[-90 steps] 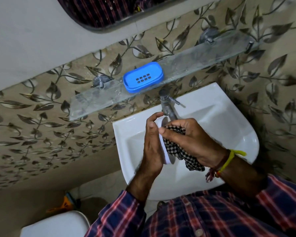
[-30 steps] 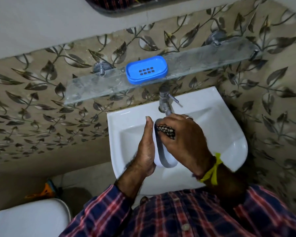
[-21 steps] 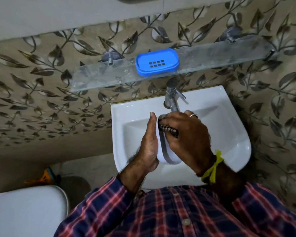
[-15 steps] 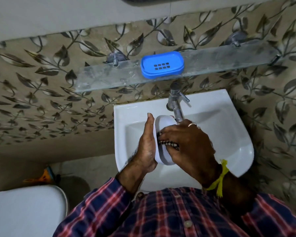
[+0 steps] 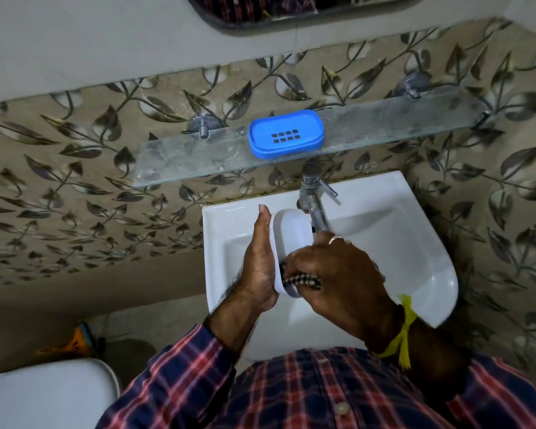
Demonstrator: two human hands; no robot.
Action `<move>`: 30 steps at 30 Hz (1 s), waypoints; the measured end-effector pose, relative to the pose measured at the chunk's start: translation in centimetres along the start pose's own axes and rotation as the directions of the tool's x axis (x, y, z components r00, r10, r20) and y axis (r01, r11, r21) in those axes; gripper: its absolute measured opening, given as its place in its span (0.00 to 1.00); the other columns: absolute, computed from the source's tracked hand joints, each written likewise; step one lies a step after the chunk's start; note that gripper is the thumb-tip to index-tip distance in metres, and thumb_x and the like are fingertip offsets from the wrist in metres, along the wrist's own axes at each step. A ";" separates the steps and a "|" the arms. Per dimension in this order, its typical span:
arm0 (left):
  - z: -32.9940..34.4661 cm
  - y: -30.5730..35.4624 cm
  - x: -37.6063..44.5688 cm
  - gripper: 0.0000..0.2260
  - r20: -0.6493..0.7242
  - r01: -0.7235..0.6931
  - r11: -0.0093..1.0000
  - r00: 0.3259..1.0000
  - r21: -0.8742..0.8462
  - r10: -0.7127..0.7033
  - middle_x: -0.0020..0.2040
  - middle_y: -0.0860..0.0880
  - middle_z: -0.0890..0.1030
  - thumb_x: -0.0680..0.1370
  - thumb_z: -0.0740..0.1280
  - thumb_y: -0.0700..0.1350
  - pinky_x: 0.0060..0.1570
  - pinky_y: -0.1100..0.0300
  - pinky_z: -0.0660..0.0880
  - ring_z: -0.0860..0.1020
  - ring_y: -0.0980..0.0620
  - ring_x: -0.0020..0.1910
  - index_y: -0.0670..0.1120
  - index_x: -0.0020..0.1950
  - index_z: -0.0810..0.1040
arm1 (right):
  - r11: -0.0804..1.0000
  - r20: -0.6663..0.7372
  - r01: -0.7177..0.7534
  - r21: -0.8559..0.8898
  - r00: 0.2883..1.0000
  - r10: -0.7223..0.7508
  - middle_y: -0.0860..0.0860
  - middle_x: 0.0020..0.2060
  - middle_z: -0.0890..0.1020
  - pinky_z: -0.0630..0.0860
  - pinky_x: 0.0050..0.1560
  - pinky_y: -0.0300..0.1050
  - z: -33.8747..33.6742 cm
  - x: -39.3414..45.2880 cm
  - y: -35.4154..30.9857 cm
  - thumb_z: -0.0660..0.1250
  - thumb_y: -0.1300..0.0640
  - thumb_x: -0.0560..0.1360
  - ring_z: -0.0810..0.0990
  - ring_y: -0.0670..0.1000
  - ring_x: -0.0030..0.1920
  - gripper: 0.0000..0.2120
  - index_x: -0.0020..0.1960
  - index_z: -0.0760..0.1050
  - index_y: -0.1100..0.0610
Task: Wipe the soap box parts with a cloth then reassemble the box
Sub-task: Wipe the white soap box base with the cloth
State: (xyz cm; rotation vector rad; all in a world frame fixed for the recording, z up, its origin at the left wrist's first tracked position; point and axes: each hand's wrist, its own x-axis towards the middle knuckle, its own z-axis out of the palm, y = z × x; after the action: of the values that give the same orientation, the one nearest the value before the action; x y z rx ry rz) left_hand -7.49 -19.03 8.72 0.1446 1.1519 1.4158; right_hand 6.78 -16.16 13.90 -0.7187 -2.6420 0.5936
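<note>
My right hand (image 5: 338,274) bunches the cloth (image 5: 302,280) tight, rubbing inside the white lid (image 5: 291,236). My left hand (image 5: 259,258), fingers straight, braces its back over the sink (image 5: 415,243). The blue tray (image 5: 287,133) waits on the shelf (image 5: 384,119), out of the wet.

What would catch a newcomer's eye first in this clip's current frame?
Most striking is the bright blue plastic soap tray with drain holes, sitting alone on the glass wall shelf above the white ceramic basin. Below it, over the basin, the left hand holds a white oval soap box shell on edge while the right hand presses a black-and-white checked cloth into its lower end, just beneath the steel tap.
</note>
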 end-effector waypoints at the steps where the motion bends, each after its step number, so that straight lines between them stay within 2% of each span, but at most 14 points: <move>1: 0.0 0.1 0.0 0.32 0.009 -0.014 1.000 1.000 0.011 0.014 0.51 0.44 0.87 0.67 0.61 0.76 0.45 0.50 0.82 0.86 0.45 0.48 0.54 0.54 0.87 | 1.000 0.005 -0.016 -0.007 1.000 0.016 0.43 0.43 0.87 0.80 0.43 0.50 -0.1 -0.2 0.1 0.72 0.59 0.67 0.80 0.54 0.47 0.09 0.44 0.85 0.48; 4: 0.7 0.1 -0.2 0.34 -0.011 -0.012 0.998 1.000 0.069 0.013 0.53 0.43 0.87 0.66 0.61 0.77 0.45 0.49 0.82 0.86 0.44 0.51 0.55 0.57 0.86 | 0.987 -0.112 -0.159 -0.001 0.981 0.158 0.41 0.44 0.86 0.75 0.44 0.44 -0.5 0.4 1.0 0.74 0.60 0.67 0.79 0.52 0.48 0.11 0.45 0.84 0.45; 6: 0.8 0.5 -0.2 0.35 -0.036 0.000 0.998 0.999 0.061 0.002 0.53 0.43 0.86 0.67 0.62 0.77 0.47 0.49 0.81 0.85 0.43 0.52 0.53 0.60 0.84 | 0.996 -0.047 -0.086 0.001 0.995 0.086 0.41 0.44 0.86 0.75 0.43 0.44 -0.5 0.7 0.6 0.74 0.59 0.67 0.79 0.51 0.48 0.10 0.45 0.84 0.46; 9: 0.4 1.3 -0.1 0.31 -0.020 -0.072 0.994 0.997 0.078 0.074 0.48 0.44 0.87 0.70 0.62 0.75 0.43 0.53 0.81 0.86 0.45 0.46 0.52 0.54 0.87 | 1.000 0.143 -0.022 0.001 0.989 0.022 0.44 0.44 0.85 0.78 0.43 0.48 -0.7 0.1 0.1 0.72 0.56 0.69 0.78 0.51 0.48 0.09 0.47 0.83 0.44; 11: 0.9 1.3 -0.1 0.30 -0.039 -0.086 0.989 0.995 0.118 0.091 0.48 0.45 0.87 0.68 0.62 0.74 0.46 0.52 0.80 0.86 0.46 0.46 0.53 0.53 0.87 | 0.993 0.143 -0.070 -0.091 0.986 0.082 0.46 0.44 0.85 0.80 0.46 0.50 -1.3 0.4 1.0 0.71 0.56 0.70 0.79 0.53 0.49 0.10 0.49 0.84 0.44; 14: 1.6 0.9 -0.1 0.26 -0.042 -0.087 0.983 0.995 0.164 0.095 0.45 0.47 0.88 0.75 0.58 0.72 0.45 0.54 0.80 0.87 0.49 0.43 0.56 0.46 0.88 | 0.967 0.105 -0.119 -0.224 0.984 0.146 0.47 0.47 0.85 0.80 0.52 0.50 -1.2 1.4 0.7 0.68 0.56 0.72 0.79 0.55 0.53 0.11 0.52 0.83 0.46; 15: 1.7 1.1 -0.1 0.26 -0.043 -0.104 0.980 0.993 0.172 0.112 0.45 0.47 0.88 0.77 0.57 0.71 0.43 0.56 0.81 0.87 0.49 0.44 0.56 0.46 0.88 | 0.966 0.105 -0.114 -0.233 0.984 0.141 0.47 0.47 0.84 0.79 0.51 0.50 -0.9 1.5 0.2 0.67 0.57 0.72 0.79 0.54 0.54 0.11 0.51 0.83 0.47; 17: 1.6 2.0 -0.2 0.27 -0.089 -0.148 0.975 0.982 0.166 0.164 0.49 0.46 0.87 0.77 0.57 0.70 0.44 0.55 0.81 0.86 0.46 0.49 0.53 0.54 0.86 | 0.972 0.109 -0.093 -0.214 0.987 0.118 0.46 0.45 0.85 0.80 0.48 0.49 -0.5 1.2 -0.5 0.69 0.58 0.70 0.80 0.55 0.52 0.10 0.48 0.83 0.48; 19: 1.7 2.2 -0.5 0.28 -0.108 -0.162 0.977 0.978 0.136 0.177 0.50 0.45 0.87 0.75 0.59 0.71 0.45 0.54 0.81 0.85 0.45 0.50 0.52 0.57 0.85 | 0.973 0.052 -0.148 -0.179 0.986 0.159 0.46 0.42 0.85 0.79 0.46 0.48 -0.7 0.9 -0.3 0.70 0.58 0.69 0.80 0.55 0.50 0.08 0.45 0.84 0.48; 22: 2.1 1.3 -0.4 0.24 -0.060 -0.163 0.983 0.984 0.082 0.168 0.41 0.49 0.88 0.76 0.59 0.69 0.34 0.59 0.80 0.86 0.51 0.40 0.56 0.42 0.88 | 0.950 -0.118 -0.252 -0.183 0.965 0.233 0.48 0.39 0.83 0.78 0.41 0.49 -1.0 1.7 -0.1 0.70 0.58 0.68 0.80 0.57 0.45 0.05 0.42 0.82 0.49; 23: 2.2 1.1 -0.5 0.24 -0.045 -0.148 0.988 0.988 0.050 0.151 0.41 0.49 0.88 0.77 0.58 0.69 0.32 0.60 0.80 0.86 0.52 0.39 0.57 0.40 0.88 | 0.952 -0.146 -0.249 -0.177 0.963 0.225 0.48 0.39 0.83 0.78 0.41 0.50 -1.0 2.0 -0.1 0.71 0.58 0.68 0.80 0.58 0.44 0.05 0.41 0.82 0.50; 26: 2.0 2.0 -1.0 0.27 -0.101 -0.120 0.993 0.988 0.000 0.119 0.43 0.47 0.87 0.76 0.59 0.70 0.34 0.58 0.81 0.86 0.49 0.40 0.51 0.50 0.87 | 0.970 -0.088 -0.195 -0.143 0.979 0.183 0.47 0.41 0.84 0.77 0.42 0.49 -0.7 1.9 0.0 0.71 0.57 0.68 0.79 0.56 0.45 0.06 0.44 0.83 0.49; 28: 2.1 2.4 -1.2 0.28 -0.150 -0.141 0.989 0.978 0.033 0.145 0.47 0.46 0.87 0.77 0.59 0.70 0.42 0.54 0.81 0.86 0.47 0.45 0.51 0.60 0.83 | 0.965 -0.069 -0.226 -0.132 0.973 0.219 0.46 0.42 0.84 0.77 0.43 0.49 -0.4 1.5 0.0 0.71 0.56 0.68 0.79 0.56 0.46 0.06 0.45 0.82 0.48; 30: 2.7 2.4 -1.6 0.29 -0.173 -0.166 0.984 0.970 0.060 0.174 0.55 0.45 0.86 0.77 0.58 0.69 0.55 0.49 0.80 0.84 0.45 0.53 0.50 0.65 0.80 | 0.958 -0.143 -0.262 -0.116 0.959 0.245 0.47 0.41 0.84 0.77 0.41 0.49 -0.2 1.6 -0.2 0.72 0.58 0.68 0.79 0.57 0.45 0.06 0.43 0.82 0.49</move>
State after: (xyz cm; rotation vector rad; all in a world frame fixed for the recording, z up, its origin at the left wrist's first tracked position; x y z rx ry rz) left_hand -6.86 -18.31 12.56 0.1540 1.3447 1.5790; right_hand 5.45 -15.38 14.51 -1.1110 -2.5071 0.4224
